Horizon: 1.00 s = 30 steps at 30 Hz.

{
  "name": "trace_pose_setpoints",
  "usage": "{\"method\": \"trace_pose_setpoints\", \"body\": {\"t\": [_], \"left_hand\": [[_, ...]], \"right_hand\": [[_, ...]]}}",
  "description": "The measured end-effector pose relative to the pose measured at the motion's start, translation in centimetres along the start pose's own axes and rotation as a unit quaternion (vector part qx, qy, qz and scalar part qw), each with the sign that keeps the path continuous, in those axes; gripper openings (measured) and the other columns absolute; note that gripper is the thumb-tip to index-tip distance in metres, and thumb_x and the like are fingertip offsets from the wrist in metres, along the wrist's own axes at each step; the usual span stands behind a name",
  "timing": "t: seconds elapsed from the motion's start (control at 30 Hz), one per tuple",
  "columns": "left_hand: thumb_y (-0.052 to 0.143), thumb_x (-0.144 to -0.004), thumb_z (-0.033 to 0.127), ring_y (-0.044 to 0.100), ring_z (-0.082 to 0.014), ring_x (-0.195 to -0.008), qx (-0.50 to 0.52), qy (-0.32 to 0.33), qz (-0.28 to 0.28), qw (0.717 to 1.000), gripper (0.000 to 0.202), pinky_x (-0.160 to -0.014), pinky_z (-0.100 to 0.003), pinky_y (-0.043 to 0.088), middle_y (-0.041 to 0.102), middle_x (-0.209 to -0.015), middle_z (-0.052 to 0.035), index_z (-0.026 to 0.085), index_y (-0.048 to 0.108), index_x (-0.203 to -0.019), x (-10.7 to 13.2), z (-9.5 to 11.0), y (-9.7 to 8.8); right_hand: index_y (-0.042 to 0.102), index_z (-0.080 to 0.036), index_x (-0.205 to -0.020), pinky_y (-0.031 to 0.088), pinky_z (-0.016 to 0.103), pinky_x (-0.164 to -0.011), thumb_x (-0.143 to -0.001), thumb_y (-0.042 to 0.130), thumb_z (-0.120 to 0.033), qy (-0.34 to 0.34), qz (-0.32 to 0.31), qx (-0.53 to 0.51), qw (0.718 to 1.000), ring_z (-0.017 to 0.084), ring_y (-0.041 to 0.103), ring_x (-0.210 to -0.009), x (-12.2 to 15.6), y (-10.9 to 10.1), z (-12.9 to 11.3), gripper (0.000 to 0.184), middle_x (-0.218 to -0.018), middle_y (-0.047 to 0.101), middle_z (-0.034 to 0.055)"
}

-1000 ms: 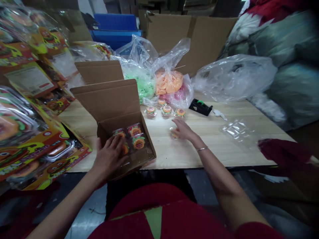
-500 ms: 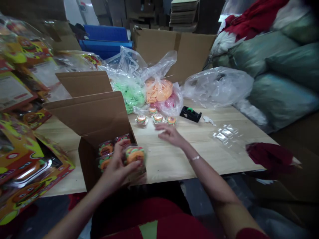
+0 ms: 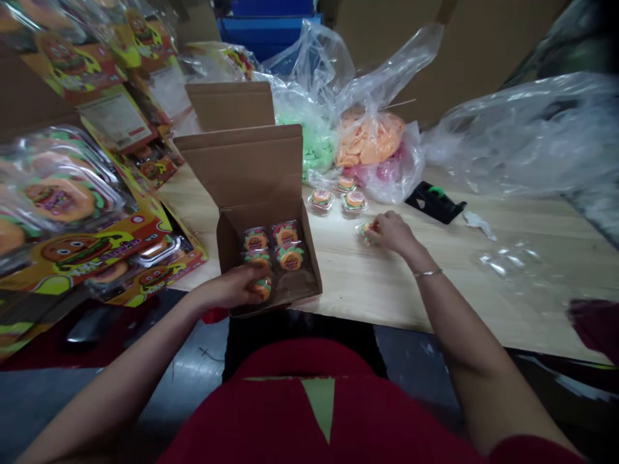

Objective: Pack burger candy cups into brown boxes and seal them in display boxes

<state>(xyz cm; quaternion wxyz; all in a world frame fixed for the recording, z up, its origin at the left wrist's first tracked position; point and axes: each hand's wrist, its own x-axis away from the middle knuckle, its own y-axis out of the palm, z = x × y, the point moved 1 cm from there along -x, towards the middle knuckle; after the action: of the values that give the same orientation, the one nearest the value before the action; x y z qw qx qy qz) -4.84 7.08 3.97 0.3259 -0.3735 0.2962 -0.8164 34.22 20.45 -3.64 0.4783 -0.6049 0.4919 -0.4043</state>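
My left hand (image 3: pixel 240 285) reaches over the near left side of an open cardboard box (image 3: pixel 264 167), its fingers closed on a toy burger pack (image 3: pixel 262 289) in the near left corner. Several more clear packs with burger-shaped contents sit in rows inside, one of them a burger pack (image 3: pixel 290 258) on the right. On the tabletop, my right hand (image 3: pixel 394 233) grips another burger pack (image 3: pixel 367 233) by its right side. Beyond it stand 3 more packs, among them a burger pack (image 3: pixel 354 201) nearest to that hand.
Clear bags of green pieces (image 3: pixel 316 145) and orange pieces (image 3: pixel 370 138) lie behind the packs. A black tape dispenser (image 3: pixel 435 203) and clear plastic shells (image 3: pixel 510 260) are to the right. Printed burger display boxes (image 3: pixel 97 251) pile up on the left.
My left hand has lowered its burger pack from above the box into the near left corner. My right hand has closed on a pack from the table and drawn it nearer. The view has shifted.
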Motion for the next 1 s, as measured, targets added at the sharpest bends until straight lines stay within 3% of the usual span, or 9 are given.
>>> {"method": "trace_pose_setpoints", "body": {"t": [0.17,0.3,0.4,0.5,0.6,0.67,0.73,0.87,1.0], "left_hand": [[0.059,-0.079,0.030,0.061,-0.0241,-0.112,0.052,0.060,-0.020,0.997,0.049,-0.096,-0.033,0.047,0.065,-0.124,-0.0064,0.020,0.059,-0.128,0.2,-0.5,-0.3],[0.061,-0.078,0.022,0.059,-0.0273,-0.112,-0.100,0.009,0.039,0.994,0.044,-0.094,-0.038,0.047,0.063,-0.123,-0.0102,0.020,0.062,-0.122,0.3,-0.1,1.1],[0.066,-0.076,0.021,0.053,-0.0360,-0.116,-0.246,-0.040,0.082,0.965,0.046,-0.091,-0.048,0.047,0.059,-0.125,-0.0166,0.017,0.062,-0.122,0.5,0.6,2.2],[0.067,-0.078,0.022,0.052,-0.0375,-0.116,-0.283,-0.040,0.107,0.952,0.057,-0.090,-0.052,0.047,0.056,-0.132,-0.0195,0.013,0.055,-0.133,0.9,0.7,2.9],[0.066,-0.085,0.032,0.054,-0.0348,-0.114,-0.223,0.005,0.199,0.954,0.062,-0.092,-0.051,0.047,0.056,-0.132,-0.0186,0.014,0.046,-0.141,1.3,0.0,3.2],[0.062,-0.090,0.037,0.056,-0.0317,-0.114,-0.155,0.059,0.297,0.940,0.055,-0.094,-0.048,0.048,0.058,-0.128,-0.0165,0.016,0.047,-0.139,1.4,0.0,3.4],[0.058,-0.094,0.033,0.059,-0.0259,-0.111,-0.075,0.129,0.357,0.922,0.042,-0.093,-0.041,0.050,0.061,-0.122,-0.0125,0.019,0.051,-0.132,1.1,0.7,3.8],[0.059,-0.094,0.028,0.065,-0.0177,-0.092,0.081,0.211,0.313,0.923,0.026,-0.079,-0.031,0.054,0.067,-0.105,-0.0063,0.023,0.057,-0.120,-0.9,4.8,5.6],[0.064,-0.089,0.036,0.063,-0.0223,-0.106,0.275,0.173,0.296,0.898,0.052,-0.088,-0.038,0.055,0.061,-0.124,-0.0119,0.024,0.044,-0.135,-2.7,8.9,6.6]], "right_hand": [[0.052,-0.011,-0.129,0.049,0.032,-0.080,-0.078,0.072,-0.055,0.031,-0.057,-0.203,0.977,0.024,0.061,-0.094,-1.3,0.9,3.5,0.070,-0.116,0.063,0.0146],[0.060,-0.013,-0.109,0.048,0.031,-0.073,-0.073,0.076,-0.057,0.031,-0.096,-0.215,0.971,0.022,0.060,-0.086,-0.6,1.4,3.6,0.059,-0.102,0.065,0.0110],[0.052,-0.013,-0.126,0.049,0.028,-0.070,-0.071,0.078,-0.054,0.055,-0.127,-0.278,0.951,0.020,0.060,-0.082,0.4,1.4,2.9,0.074,-0.102,0.064,0.0097],[0.047,-0.015,-0.132,0.049,0.028,-0.070,-0.072,0.078,-0.051,0.021,-0.187,-0.331,0.925,0.019,0.061,-0.082,1.3,1.4,2.1,0.077,-0.100,0.065,0.0079],[0.054,-0.015,-0.118,0.050,0.030,-0.071,-0.068,0.080,-0.046,0.006,-0.199,-0.379,0.904,0.021,0.062,-0.085,2.2,1.8,1.5,0.065,-0.098,0.066,0.0080],[0.053,-0.015,-0.118,0.051,0.031,-0.073,-0.061,0.084,-0.042,0.029,-0.162,-0.424,0.891,0.021,0.062,-0.086,2.7,2.3,1.2,0.070,-0.099,0.066,0.0079],[0.055,-0.016,-0.118,0.052,0.033,-0.076,-0.057,0.086,-0.042,0.036,-0.132,-0.481,0.866,0.021,0.063,-0.087,3.3,2.9,0.8,0.074,-0.100,0.066,0.0078],[0.061,-0.016,-0.105,0.053,0.033,-0.074,-0.058,0.084,-0.058,0.018,-0.105,-0.593,0.798,0.023,0.064,-0.086,5.9,3.3,-2.6,0.067,-0.097,0.069,0.0082],[0.055,-0.023,-0.121,0.055,0.035,-0.078,-0.067,0.080,-0.061,-0.073,-0.054,-0.670,0.737,0.023,0.066,-0.095,10.5,1.9,-9.6,0.071,-0.110,0.067,0.0076]]}}
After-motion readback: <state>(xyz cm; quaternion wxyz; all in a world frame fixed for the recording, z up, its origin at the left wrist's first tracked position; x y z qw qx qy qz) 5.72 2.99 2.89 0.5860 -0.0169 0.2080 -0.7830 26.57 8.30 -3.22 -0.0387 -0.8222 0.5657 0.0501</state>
